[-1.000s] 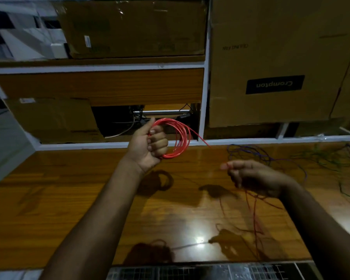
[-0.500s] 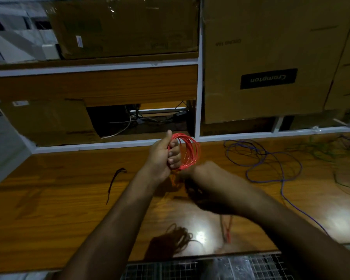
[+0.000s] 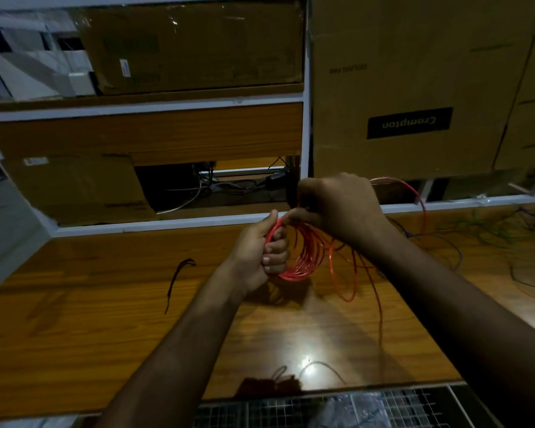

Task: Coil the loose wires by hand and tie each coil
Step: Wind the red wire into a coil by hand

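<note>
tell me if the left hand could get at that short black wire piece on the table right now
Probably not right away: the left hand is gripping the red wire coil. The short black wire piece lies uncovered on the wooden table to its left, so the path looks free.

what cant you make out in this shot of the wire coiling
- Head view: the right hand has its back to the camera, so its grip on the red wire is hidden.
- Whether the coil is tied: the left hand covers that side.
- Blue wire: runs off the right edge.
</note>
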The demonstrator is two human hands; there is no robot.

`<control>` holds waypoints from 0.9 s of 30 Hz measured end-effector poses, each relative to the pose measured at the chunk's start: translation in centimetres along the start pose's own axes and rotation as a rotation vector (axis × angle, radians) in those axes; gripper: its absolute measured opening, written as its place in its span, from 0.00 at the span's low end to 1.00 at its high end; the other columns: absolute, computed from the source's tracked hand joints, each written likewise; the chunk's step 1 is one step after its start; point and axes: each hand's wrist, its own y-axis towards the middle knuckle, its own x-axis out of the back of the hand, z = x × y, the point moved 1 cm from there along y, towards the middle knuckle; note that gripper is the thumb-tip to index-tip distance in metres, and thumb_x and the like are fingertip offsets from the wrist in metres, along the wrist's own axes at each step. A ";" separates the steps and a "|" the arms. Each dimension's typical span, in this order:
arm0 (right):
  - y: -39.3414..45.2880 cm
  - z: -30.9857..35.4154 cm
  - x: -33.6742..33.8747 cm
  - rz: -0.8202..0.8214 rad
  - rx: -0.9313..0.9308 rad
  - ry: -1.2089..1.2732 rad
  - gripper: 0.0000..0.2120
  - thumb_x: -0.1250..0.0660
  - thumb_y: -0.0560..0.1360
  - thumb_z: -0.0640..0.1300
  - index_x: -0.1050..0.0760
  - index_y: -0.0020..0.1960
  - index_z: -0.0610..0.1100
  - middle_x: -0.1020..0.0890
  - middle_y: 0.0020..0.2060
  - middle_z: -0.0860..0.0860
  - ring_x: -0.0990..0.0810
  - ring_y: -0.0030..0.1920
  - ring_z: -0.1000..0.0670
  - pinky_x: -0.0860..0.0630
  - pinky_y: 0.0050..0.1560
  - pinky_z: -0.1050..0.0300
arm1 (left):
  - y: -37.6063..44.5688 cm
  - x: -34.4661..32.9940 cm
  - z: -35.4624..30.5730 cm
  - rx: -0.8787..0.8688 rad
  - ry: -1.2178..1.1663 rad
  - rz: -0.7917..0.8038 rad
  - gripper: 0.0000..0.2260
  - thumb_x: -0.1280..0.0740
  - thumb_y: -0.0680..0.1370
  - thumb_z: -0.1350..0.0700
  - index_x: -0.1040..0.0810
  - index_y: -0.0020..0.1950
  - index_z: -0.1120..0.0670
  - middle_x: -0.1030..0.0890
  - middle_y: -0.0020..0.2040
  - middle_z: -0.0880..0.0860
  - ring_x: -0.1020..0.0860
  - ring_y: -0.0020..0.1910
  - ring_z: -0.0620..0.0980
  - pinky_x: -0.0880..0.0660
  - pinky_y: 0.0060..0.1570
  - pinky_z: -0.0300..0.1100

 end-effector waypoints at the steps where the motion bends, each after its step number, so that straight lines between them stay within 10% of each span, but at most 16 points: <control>1: 0.1 -0.6 -0.2 0.000 0.011 -0.039 0.16 0.34 0.75 0.62 0.22 0.50 0.49 0.21 0.37 0.53 0.21 0.37 0.53 0.22 0.37 0.56 | 0.0 0.1 -0.1 0.019 -0.009 0.030 0.20 0.44 0.82 0.43 0.33 0.34 0.53 0.39 0.22 0.47 0.42 0.17 0.42 0.45 0.18 0.32; 7: -1.2 -4.4 -2.4 0.190 0.021 0.056 0.09 0.37 0.78 0.55 0.22 0.48 0.51 0.22 0.41 0.54 0.28 0.48 0.53 0.35 0.42 0.58 | -0.8 0.9 -1.3 -0.003 -0.038 0.139 0.19 0.41 0.80 0.44 0.33 0.31 0.51 0.39 0.20 0.45 0.41 0.17 0.40 0.48 0.19 0.33; 15: -6.5 -5.9 -5.7 0.422 -0.416 1.402 0.17 0.36 0.78 0.43 0.23 0.53 0.27 0.18 0.57 0.39 0.18 0.57 0.49 0.25 0.63 0.45 | -0.6 1.7 -3.3 -0.159 -0.081 -0.019 0.21 0.42 0.82 0.46 0.33 0.30 0.51 0.40 0.21 0.45 0.42 0.16 0.40 0.48 0.18 0.32; 27: -8.6 -0.7 -9.4 0.445 -0.610 2.070 0.12 0.39 0.75 0.37 0.26 0.58 0.39 0.22 0.60 0.37 0.21 0.59 0.36 0.24 0.60 0.39 | 0.8 1.8 -3.7 -0.197 -0.119 -0.077 0.19 0.40 0.80 0.45 0.36 0.32 0.51 0.40 0.20 0.45 0.42 0.16 0.40 0.48 0.17 0.33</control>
